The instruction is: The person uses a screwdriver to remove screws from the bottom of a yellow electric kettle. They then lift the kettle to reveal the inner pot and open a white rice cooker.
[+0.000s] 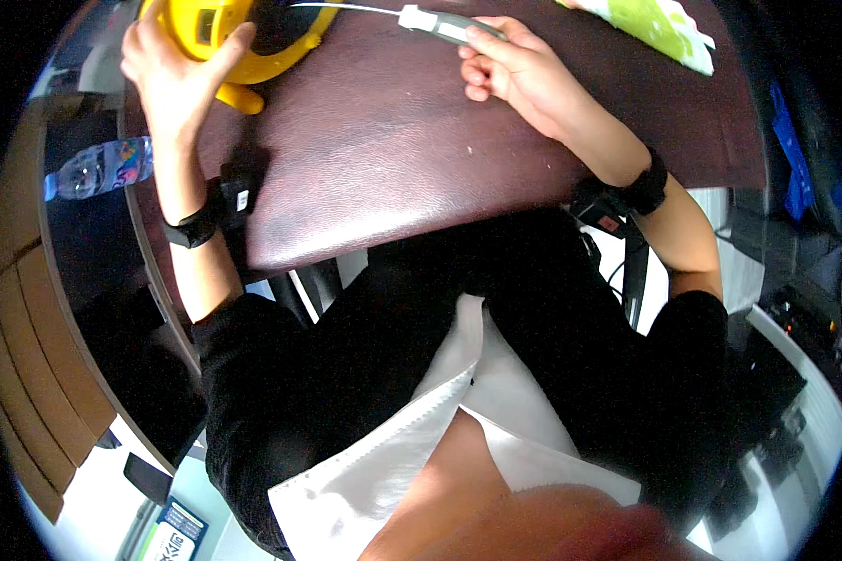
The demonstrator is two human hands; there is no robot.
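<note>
At the top left of the head view is a yellow plastic device (285, 64) with a rounded, ring-like edge and a dark middle; its far part is cut off by the picture's edge. My left hand (173, 70) grips its near left side, thumb on top and fingers round the outer side. A screwdriver (435, 22) with a grey and white handle lies in my right hand (515, 65), the fingers curled round the handle's end. Its thin metal shaft points left, and the tip reaches the dark area by the yellow device.
The dark red-brown table (365, 159) curves toward me. A green and white packet (660, 33) lies at its far right. Left of my forearm is a clear plastic bottle (98, 168) on its side. Black bands with small devices sit on both wrists.
</note>
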